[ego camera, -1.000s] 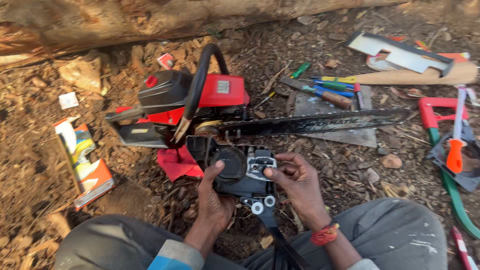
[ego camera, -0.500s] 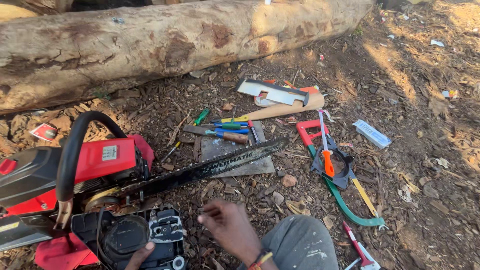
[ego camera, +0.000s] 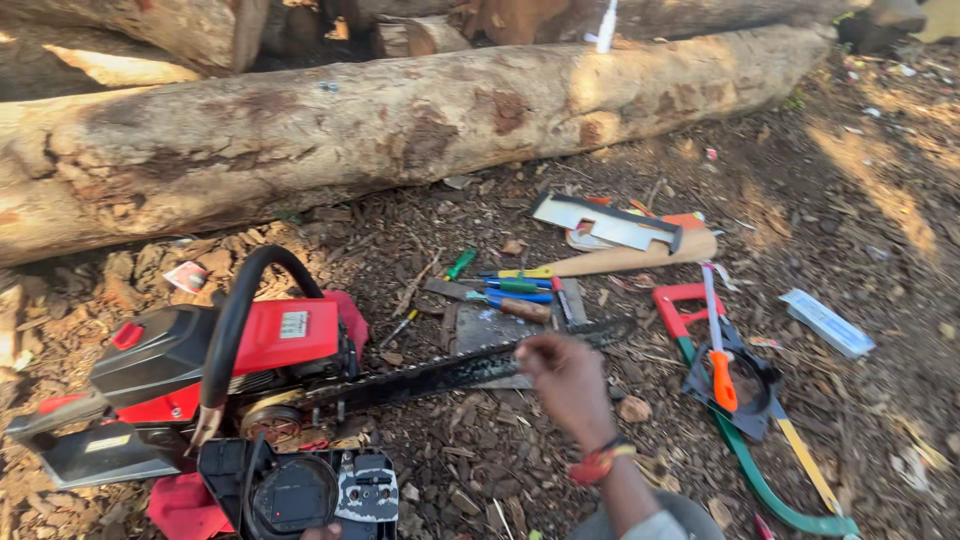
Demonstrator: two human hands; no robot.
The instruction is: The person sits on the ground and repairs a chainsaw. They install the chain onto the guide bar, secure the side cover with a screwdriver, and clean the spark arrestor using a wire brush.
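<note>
Right hand: the right hand (ego camera: pixel 565 378) hovers loosely curled over the chainsaw bar (ego camera: pixel 470 367), gripping nothing.
Left hand: only a fingertip of the left hand (ego camera: pixel 322 531) shows at the black cover (ego camera: pixel 300 492) (grip unclear).
Bar: long axis runs left-right, from the red saw body (ego camera: pixel 215 355).
Ground: bark chips, scattered tools (ego camera: pixel 515 290), a log (ego camera: pixel 400 120) behind.

Red-and-black chainsaw (ego camera: pixel 215 360), black side cover (ego camera: pixel 300 495), orange-handled tool (ego camera: pixel 722 378), green-and-yellow screwdrivers (ego camera: pixel 510 280), pale brown log (ego camera: pixel 400 130).
</note>
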